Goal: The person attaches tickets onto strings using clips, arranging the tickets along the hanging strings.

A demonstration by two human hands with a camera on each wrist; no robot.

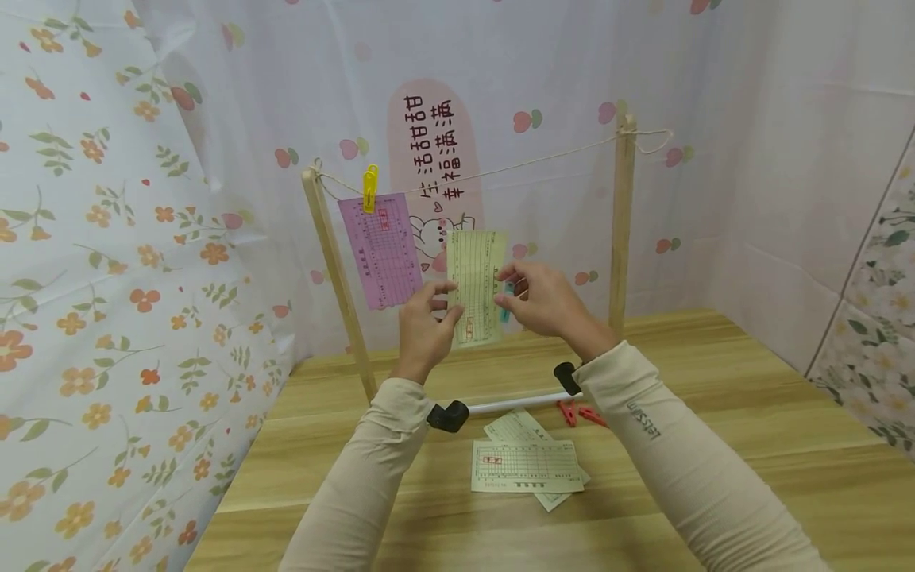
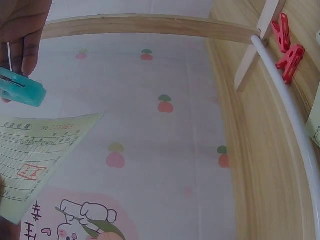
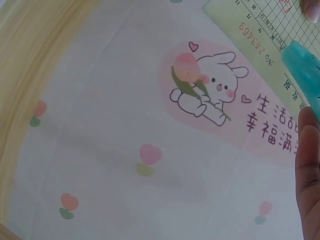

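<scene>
My left hand (image 1: 425,326) pinches the left edge of a pale green receipt slip (image 1: 475,270), held up below a string (image 1: 543,159). A teal clothespin (image 2: 22,89) is in my right hand (image 1: 538,300), whose fingers are by the slip's right edge; whether they touch the paper I cannot tell. In the right wrist view the clothespin (image 3: 302,65) lies across the slip's printed side (image 3: 255,37). At the string's left part hangs a pink receipt slip (image 1: 380,254), with a yellow clothespin (image 1: 369,189) at its top edge.
Two wooden posts (image 1: 622,230) hold the string, and a white bar (image 1: 515,403) runs low between them. More pale green slips (image 1: 527,469) lie overlapped on the wooden table (image 1: 286,492). Red clothespins (image 1: 567,413) lie near my right forearm. A printed curtain (image 1: 543,63) hangs behind.
</scene>
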